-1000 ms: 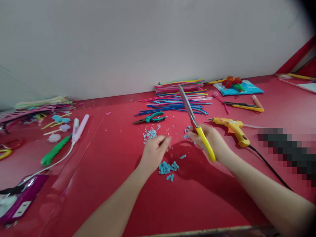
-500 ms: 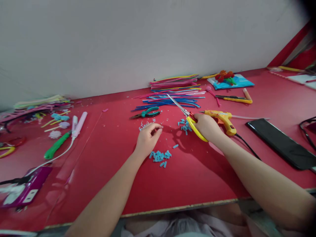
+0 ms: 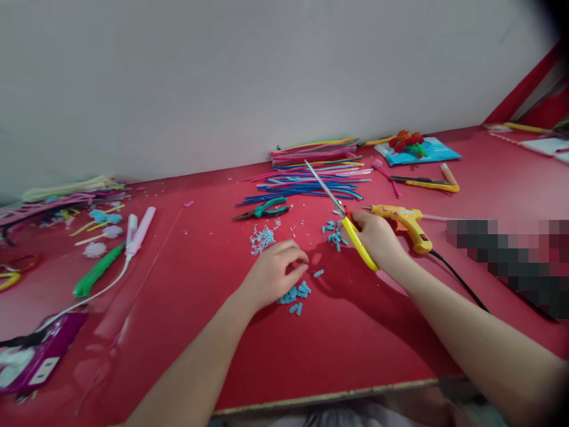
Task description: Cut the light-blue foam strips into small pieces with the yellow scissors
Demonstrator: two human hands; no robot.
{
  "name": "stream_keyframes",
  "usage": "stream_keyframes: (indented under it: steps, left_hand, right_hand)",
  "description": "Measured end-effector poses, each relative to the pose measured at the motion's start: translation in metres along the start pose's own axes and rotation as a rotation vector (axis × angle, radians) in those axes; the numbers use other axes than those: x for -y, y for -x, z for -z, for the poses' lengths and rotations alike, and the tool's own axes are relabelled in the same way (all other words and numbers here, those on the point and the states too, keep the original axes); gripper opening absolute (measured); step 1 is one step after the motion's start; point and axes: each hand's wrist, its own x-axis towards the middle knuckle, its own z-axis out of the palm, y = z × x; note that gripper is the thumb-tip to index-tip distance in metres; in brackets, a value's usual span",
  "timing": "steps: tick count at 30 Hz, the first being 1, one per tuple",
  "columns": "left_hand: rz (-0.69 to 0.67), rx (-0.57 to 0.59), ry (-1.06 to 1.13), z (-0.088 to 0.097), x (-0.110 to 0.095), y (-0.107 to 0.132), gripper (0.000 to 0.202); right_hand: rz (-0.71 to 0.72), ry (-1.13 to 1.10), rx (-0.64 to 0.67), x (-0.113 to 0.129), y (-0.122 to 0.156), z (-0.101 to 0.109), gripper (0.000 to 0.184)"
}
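My right hand (image 3: 376, 234) grips a pair of scissors (image 3: 361, 246) by the yellow and red handles. Their blades point up and away, toward the pipe cleaners. My left hand (image 3: 278, 270) hovers over a pile of short light-blue pipe cleaner pieces (image 3: 303, 290) and partly covers it. Its fingers are curved, with a gap between thumb and forefinger and nothing visible there. Just beyond it lies a heap of fine blue trimmings (image 3: 262, 239). A second group of cut pieces (image 3: 336, 237) sits left of my right hand, and a single piece (image 3: 319, 273) lies between the hands.
Teal-handled pliers (image 3: 262, 210) and bundles of pipe cleaners (image 3: 311, 188) lie toward the wall. A yellow glue gun (image 3: 409, 224) with a cord is at right, beside a pixelated dark object (image 3: 511, 261). At left are a pink corded tool (image 3: 141, 231) and a purple device (image 3: 56, 350).
My left hand has come nearer and to the right, from the trimmings to the pile of blue pieces, and its fingers have loosened. My right hand keeps the scissors, shifted slightly nearer.
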Motion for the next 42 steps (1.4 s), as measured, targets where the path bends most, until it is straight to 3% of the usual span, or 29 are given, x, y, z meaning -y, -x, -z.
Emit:
stream_keyframes:
  steps: [7, 10, 12, 15, 18, 20, 28, 34, 37, 42]
  left_hand:
    - [-0.029, 0.044, -0.232, -0.028, -0.011, -0.002, 0.013]
    - [-0.029, 0.083, -0.227, -0.032, -0.011, -0.003, 0.015]
    - [0.050, 0.059, -0.124, -0.030, -0.011, -0.003, 0.015]
    - [0.297, -0.034, 0.230, -0.024, -0.011, -0.004, 0.009]
    - [0.520, 0.014, 0.686, -0.018, -0.009, -0.003, 0.018]
    - [0.594, 0.051, 0.867, -0.017, -0.008, -0.003, 0.021]
    - [0.604, -0.050, 0.943, -0.013, -0.012, -0.002, 0.015]
    - [0.642, -0.031, 0.998, -0.011, -0.013, -0.004, 0.017]
    - [0.625, -0.139, 1.044, -0.008, -0.009, -0.004, 0.013]
    - [0.561, -0.495, 1.118, 0.010, 0.005, -0.003, 0.005]
  right_hand:
    - [0.040, -0.081, 0.146, 0.012, 0.012, -0.012, 0.016]
    - [0.028, -0.092, 0.181, 0.012, 0.014, -0.015, 0.013]
    - [0.014, -0.129, 0.194, 0.013, 0.015, -0.016, 0.013]
    - [-0.012, -0.308, 0.304, 0.018, 0.017, -0.015, 0.014]
    - [-0.071, -0.531, 0.481, 0.027, 0.020, -0.012, 0.013]
    - [-0.101, -0.603, 0.537, 0.032, 0.022, -0.009, 0.012]
    - [-0.124, -0.622, 0.533, 0.039, 0.024, -0.007, 0.003]
    - [-0.080, -0.630, 0.474, 0.039, 0.025, -0.010, 0.010]
    - [-0.031, -0.562, 0.460, 0.036, 0.024, -0.006, 0.018]
    - [0.113, -0.301, 0.487, 0.032, 0.026, 0.005, 0.033]
